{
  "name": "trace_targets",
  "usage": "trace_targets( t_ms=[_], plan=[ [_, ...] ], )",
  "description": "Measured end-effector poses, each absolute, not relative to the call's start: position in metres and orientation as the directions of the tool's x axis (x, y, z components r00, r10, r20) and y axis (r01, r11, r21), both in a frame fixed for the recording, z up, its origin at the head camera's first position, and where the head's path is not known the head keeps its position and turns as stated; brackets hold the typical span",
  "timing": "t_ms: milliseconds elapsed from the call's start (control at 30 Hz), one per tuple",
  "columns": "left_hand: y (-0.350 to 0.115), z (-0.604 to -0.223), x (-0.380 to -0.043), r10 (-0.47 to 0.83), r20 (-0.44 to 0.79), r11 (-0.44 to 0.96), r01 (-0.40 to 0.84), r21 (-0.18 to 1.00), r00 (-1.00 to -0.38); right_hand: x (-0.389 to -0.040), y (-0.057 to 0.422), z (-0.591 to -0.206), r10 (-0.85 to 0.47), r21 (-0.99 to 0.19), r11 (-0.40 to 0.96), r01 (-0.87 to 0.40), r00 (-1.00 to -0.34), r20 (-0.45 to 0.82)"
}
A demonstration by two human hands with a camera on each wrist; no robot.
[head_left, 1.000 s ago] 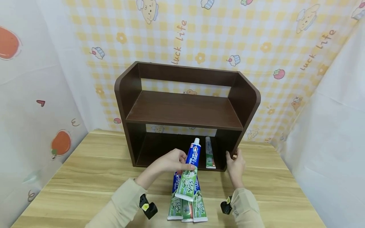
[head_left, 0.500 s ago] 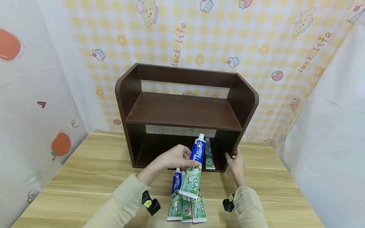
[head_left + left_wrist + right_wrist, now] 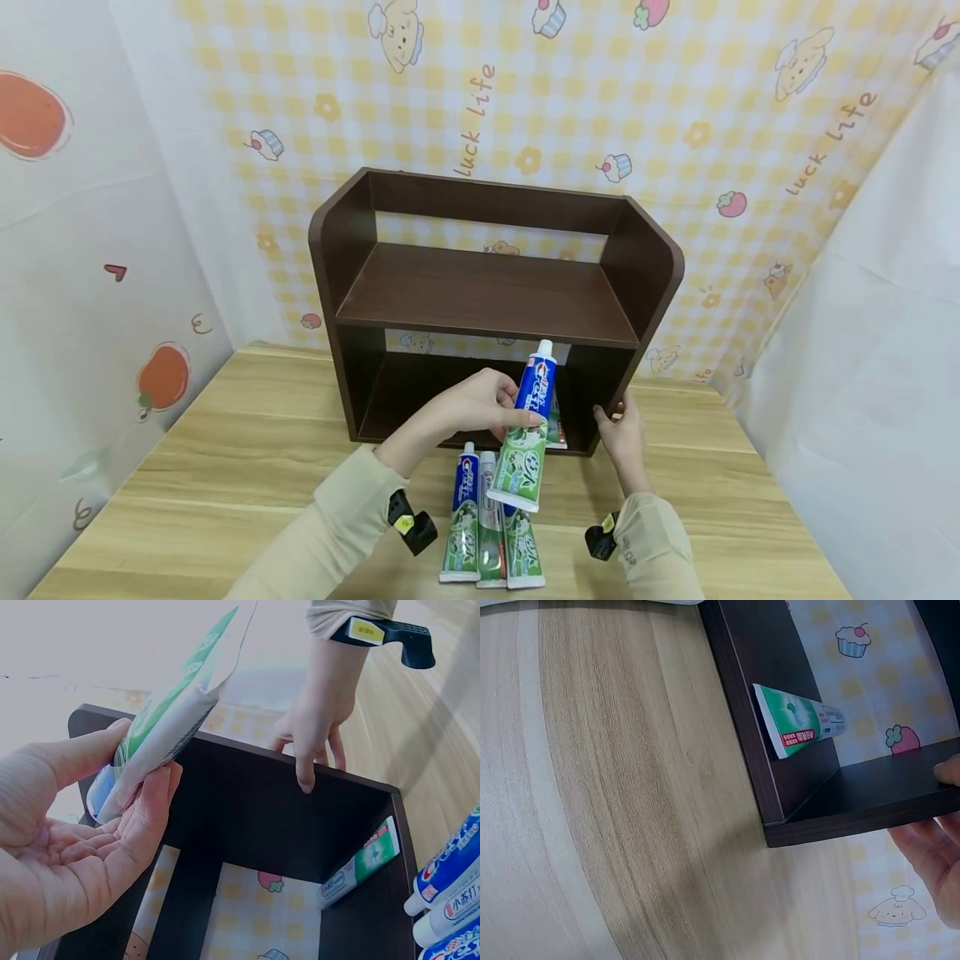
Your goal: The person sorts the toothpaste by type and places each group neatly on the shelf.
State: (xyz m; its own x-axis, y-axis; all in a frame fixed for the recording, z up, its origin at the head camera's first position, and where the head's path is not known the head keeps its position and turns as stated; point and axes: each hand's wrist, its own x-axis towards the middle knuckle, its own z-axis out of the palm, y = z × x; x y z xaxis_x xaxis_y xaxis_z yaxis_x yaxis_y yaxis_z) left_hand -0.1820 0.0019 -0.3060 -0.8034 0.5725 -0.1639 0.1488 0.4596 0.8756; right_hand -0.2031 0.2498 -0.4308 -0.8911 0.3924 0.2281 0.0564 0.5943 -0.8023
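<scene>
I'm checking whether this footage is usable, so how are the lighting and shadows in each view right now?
Head view: fairly even light, big lettering on the held Crest toothpaste tube legible; left wrist view: upper left washed out pale, inside of the two-tier shelf nearly black; right wrist view: soft shadow on the wood-grain tabletop near the shelf's corner.

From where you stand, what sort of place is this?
Probably a staged tabletop set: a brown shelf on a wood-grain table, a patterned backdrop behind it, and toothpaste tubes lying in front.
</scene>
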Motion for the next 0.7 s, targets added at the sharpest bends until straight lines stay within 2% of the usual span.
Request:
trace_targets(
  t_ms=[700],
  plan=[
    [0.019, -0.272, -0.195, 0.591, -0.138, 0.479, 0.207, 0.853, -0.795, -0.205, 0.249, -0.434, 0.406, -0.800, 0.595, 0.075, -0.887, 0.219]
  ],
)
